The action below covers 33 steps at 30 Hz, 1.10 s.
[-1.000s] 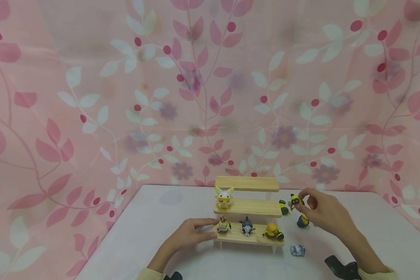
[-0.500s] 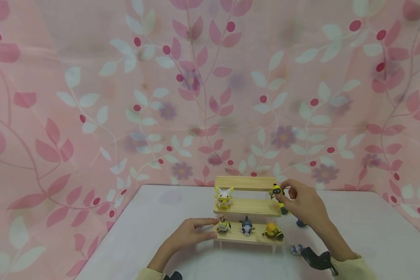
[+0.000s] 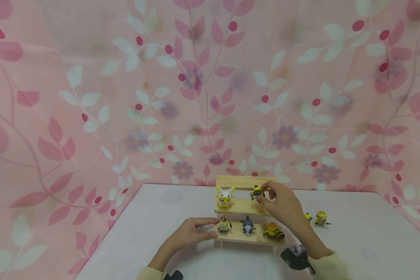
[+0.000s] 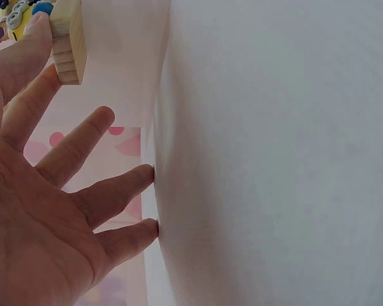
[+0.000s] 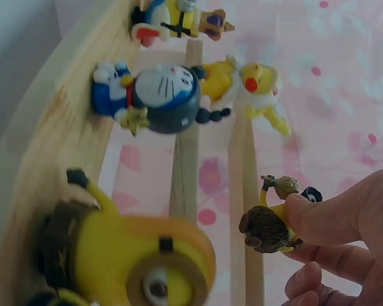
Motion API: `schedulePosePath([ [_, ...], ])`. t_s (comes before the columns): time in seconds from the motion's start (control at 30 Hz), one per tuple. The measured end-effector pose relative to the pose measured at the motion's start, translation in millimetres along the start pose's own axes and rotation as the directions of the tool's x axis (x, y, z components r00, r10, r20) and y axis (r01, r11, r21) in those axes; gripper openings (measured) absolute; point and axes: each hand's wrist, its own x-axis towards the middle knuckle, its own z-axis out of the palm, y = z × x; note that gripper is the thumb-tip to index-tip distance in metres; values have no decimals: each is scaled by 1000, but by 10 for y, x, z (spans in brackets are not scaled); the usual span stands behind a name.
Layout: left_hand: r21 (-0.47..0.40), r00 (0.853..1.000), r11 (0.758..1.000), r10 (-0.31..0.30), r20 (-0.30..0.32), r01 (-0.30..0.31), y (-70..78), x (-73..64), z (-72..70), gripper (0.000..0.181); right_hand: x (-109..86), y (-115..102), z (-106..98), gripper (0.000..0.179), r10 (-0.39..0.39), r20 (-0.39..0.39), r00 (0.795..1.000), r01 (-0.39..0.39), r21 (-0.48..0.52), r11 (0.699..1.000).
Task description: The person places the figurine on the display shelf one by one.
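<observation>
My right hand pinches a small yellow minion figurine between thumb and fingers, over the right part of the middle tier of a three-tier wooden display stand. In the right wrist view, the figurine has a brown lower part and lies sideways to the camera. My left hand touches the left end of the bottom tier with thumb and forefinger. Its other fingers are spread, and two reach the tabletop. A white-eared yellow figurine stands at the middle tier's left.
On the bottom tier are a crowned minion figurine, a blue-white cat figurine and a yellow minion figurine lying down. Right of the stand, another yellow figurine is on the white table. A blue-white figurine is partly hidden by the right wrist strap.
My right hand has carried the pinched minion figurine left, from beside the stand to above the middle tier. Figurines on the table at right came into view behind it. My left hand stayed put.
</observation>
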Motion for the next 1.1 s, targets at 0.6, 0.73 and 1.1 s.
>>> schedulePosePath([
  [0.6, -8, 1000, 1000, -17, 2, 17, 26, 1, 4, 41, 10, -196, 278, 22, 60, -20, 998, -61, -76, 995],
  [0.73, -7, 1000, 1000, -29, 3, 29, 31, 3, 0, 41, -4, -217, 319, 21, 60, -17, 998, -61, -75, 995],
  [1.1, -9, 1000, 1000, -19, 4, 19, 16, 9, 1, 41, -31, -219, 351, 22, 65, -28, 998, -67, -96, 993],
])
